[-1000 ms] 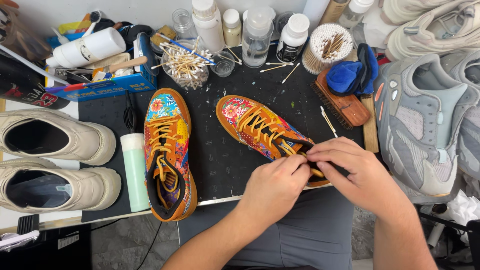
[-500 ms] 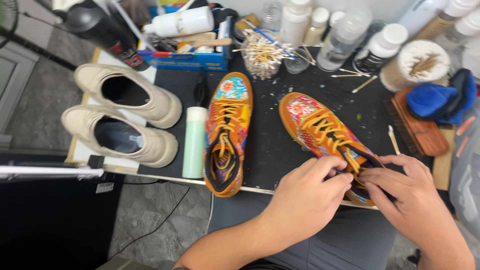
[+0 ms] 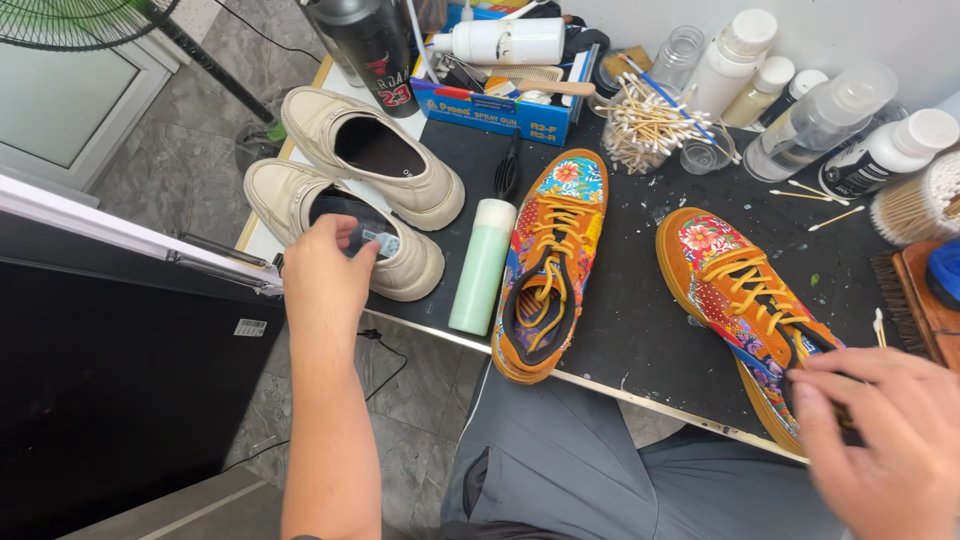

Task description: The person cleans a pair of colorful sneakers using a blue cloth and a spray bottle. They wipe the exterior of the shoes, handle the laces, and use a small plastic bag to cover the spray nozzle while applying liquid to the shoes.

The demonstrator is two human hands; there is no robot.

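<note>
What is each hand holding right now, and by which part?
The right hand grips the colourful sneaker at its heel end, by the collar. The left hand reaches over the near cream shoe; whether it grips it cannot be told.

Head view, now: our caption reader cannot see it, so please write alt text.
A person's left hand reaches over a cream shoe while the right hand rests on a floral orange sneaker on a black mat. Its mate lies beside a green bottle.
</note>
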